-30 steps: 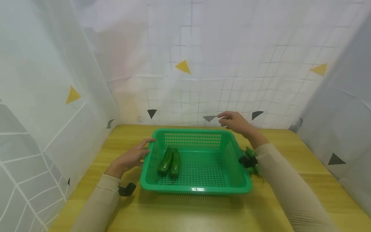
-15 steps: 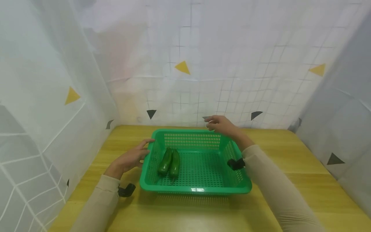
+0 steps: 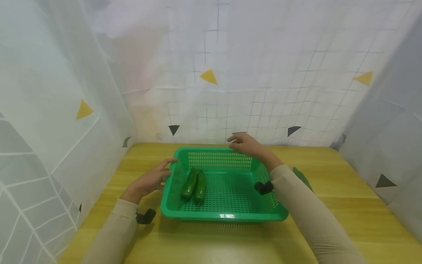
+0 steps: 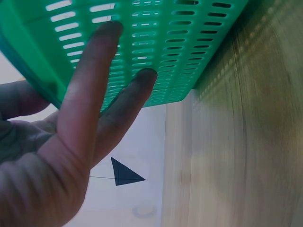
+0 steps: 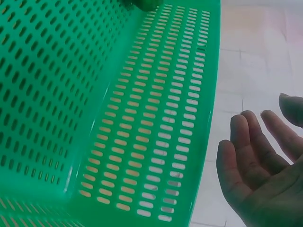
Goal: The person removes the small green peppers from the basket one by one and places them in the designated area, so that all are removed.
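Note:
In the head view two long green peppers lie side by side in the left part of a green plastic basket. My left hand rests at the basket's left rim. In the left wrist view two nearly straight fingers lie along the slotted outer wall, while another finger reaches over the rim. My right hand is above the basket's far rim, its fingers loosely bent and holding nothing. In the right wrist view that hand stands beside the far wall, palm showing.
Part of a green pepper shows on the wooden table right of the basket, beyond my right sleeve, which hides the rest. A pale patterned sheet hangs along the back and sides. A small black camera mount sits at my right wrist.
My right hand has moved left along the far rim and slightly down. The sleeve has shifted with it, covering different peppers at the right. My left hand, basket and inside peppers stay put.

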The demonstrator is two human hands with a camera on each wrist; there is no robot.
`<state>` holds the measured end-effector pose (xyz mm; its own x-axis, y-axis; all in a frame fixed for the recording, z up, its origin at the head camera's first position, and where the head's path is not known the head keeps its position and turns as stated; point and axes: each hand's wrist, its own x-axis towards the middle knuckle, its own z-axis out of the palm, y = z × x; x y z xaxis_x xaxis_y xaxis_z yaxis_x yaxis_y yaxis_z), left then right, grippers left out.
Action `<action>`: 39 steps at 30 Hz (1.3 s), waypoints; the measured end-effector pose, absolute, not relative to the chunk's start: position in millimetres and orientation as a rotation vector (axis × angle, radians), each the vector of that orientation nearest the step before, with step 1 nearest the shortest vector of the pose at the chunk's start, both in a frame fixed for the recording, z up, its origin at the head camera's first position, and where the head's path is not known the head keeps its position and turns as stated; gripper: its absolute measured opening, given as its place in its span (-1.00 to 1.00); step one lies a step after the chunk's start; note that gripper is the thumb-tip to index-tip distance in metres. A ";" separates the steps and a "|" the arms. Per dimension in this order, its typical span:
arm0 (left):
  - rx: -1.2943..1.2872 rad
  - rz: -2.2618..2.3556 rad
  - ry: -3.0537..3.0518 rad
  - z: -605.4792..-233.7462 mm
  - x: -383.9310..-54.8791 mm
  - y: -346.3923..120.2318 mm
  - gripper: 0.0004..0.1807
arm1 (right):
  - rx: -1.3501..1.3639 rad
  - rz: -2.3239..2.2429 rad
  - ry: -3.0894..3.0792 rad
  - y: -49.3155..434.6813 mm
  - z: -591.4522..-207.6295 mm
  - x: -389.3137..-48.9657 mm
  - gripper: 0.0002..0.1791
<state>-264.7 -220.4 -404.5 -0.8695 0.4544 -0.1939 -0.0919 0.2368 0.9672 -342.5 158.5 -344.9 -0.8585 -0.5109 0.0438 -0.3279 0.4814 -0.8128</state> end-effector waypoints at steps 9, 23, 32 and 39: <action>0.352 1.667 2.071 -407.9 -266.3 -221.8 -0.39 | -0.730 -1.310 2.461 143.4 -350.5 -339.4 -0.55; 0.338 1.651 2.098 -403.5 -262.3 -219.7 -0.40 | -0.719 -1.268 2.471 123.1 -358.2 -337.8 -0.53; 0.343 1.656 2.092 -404.7 -262.2 -219.9 -0.40 | -0.721 -1.244 2.427 113.5 -365.6 -338.5 -0.52; 0.358 1.655 2.089 -404.5 -262.8 -219.5 -0.40 | -0.726 -1.179 2.434 104.8 -366.0 -336.4 -0.50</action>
